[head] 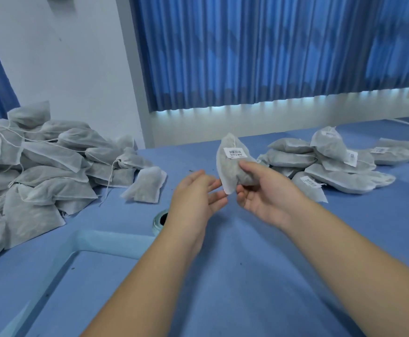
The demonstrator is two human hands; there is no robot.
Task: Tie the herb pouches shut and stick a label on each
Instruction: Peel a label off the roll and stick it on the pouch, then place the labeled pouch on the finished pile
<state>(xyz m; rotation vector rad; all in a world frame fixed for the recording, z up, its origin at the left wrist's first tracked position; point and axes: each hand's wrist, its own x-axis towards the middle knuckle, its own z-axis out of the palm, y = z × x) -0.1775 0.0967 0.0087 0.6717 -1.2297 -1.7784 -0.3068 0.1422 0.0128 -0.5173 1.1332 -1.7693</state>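
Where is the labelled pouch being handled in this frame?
Head view, centre: the labelled pouch is held up above the blue table by the right hand, the left hand open beside its lower corner, with the labelled pile to its right.

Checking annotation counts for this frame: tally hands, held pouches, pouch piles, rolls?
hands: 2, left hand and right hand
held pouch: 1, in the right hand's grip
pouch piles: 2, left pile and right pile
roll: 1, partly hidden
total: 6

Left hand [196, 190] slack, right hand [264, 192] curled
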